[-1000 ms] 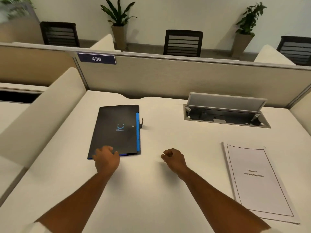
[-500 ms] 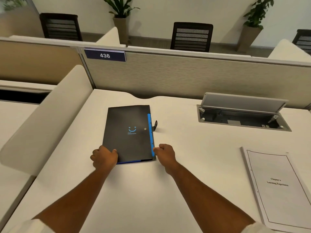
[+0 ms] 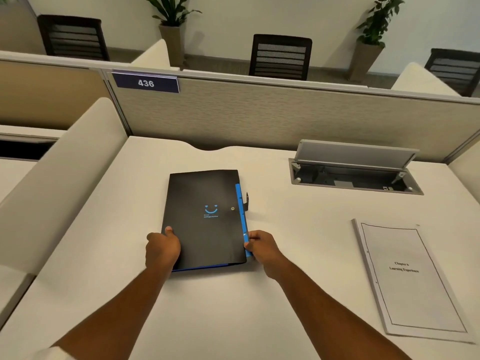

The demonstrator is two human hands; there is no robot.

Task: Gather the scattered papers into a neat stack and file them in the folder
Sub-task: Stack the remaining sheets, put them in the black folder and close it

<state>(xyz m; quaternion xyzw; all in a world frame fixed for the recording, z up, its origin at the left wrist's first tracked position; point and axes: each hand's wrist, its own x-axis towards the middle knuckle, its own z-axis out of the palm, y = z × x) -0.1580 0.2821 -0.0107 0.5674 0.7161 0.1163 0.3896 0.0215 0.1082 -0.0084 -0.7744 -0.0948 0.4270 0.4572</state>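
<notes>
A black folder (image 3: 205, 216) with a blue edge strip and a small smiley logo lies closed in the middle of the white desk (image 3: 233, 320). My left hand (image 3: 162, 246) grips its near left corner, thumb on the cover. My right hand (image 3: 261, 246) pinches the blue strip at its near right edge. A neat stack of white papers (image 3: 413, 279) with a printed title page lies on the desk to the right, apart from both hands.
An open cable hatch (image 3: 355, 168) with a raised grey lid is set into the desk at the back right. A grey partition (image 3: 285, 115) with a "436" label closes the back. A low white divider (image 3: 59, 178) runs along the left side.
My right hand moved left from the bare desk to the folder's blue right edge. My left hand shifted onto the folder's near left corner and took hold. The view came closer.
</notes>
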